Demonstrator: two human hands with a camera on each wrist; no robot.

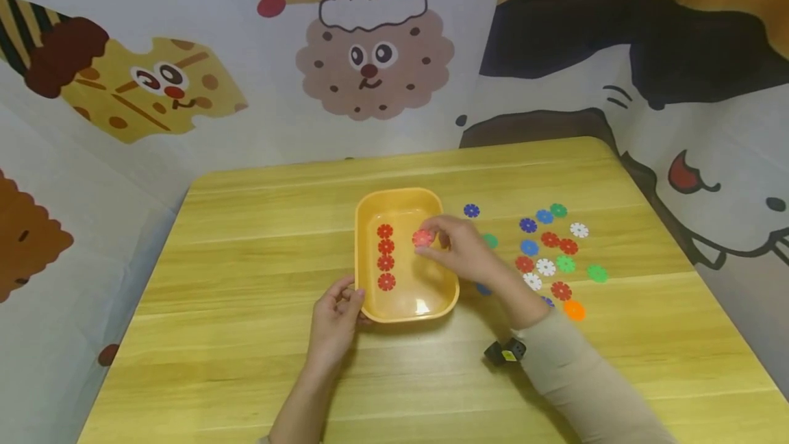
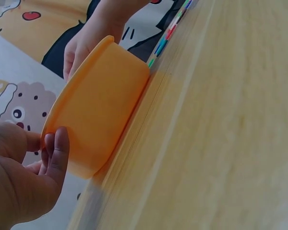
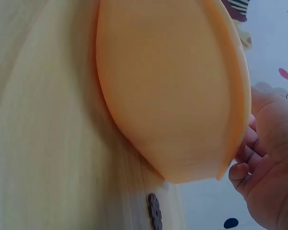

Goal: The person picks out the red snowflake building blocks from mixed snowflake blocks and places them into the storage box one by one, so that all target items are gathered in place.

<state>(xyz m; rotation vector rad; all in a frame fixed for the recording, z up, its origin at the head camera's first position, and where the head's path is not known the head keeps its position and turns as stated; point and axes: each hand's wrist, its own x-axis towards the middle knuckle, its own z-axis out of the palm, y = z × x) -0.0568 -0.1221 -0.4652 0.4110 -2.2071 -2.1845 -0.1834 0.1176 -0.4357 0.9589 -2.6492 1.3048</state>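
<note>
Before me, a wood-grained table point(image 1: 234, 307) carries an orange-yellow tray point(image 1: 407, 293); to my right of it lie scattered toothed discs point(image 1: 561, 290) in red, white, blue and green, plus one orange disc point(image 1: 574, 310).

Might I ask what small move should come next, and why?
Probably lower and release the pinched red disc into the yellow tray: the right hand holds it over the tray's bare right side, four other red discs line the left side, and the left hand grips the rim.
</note>
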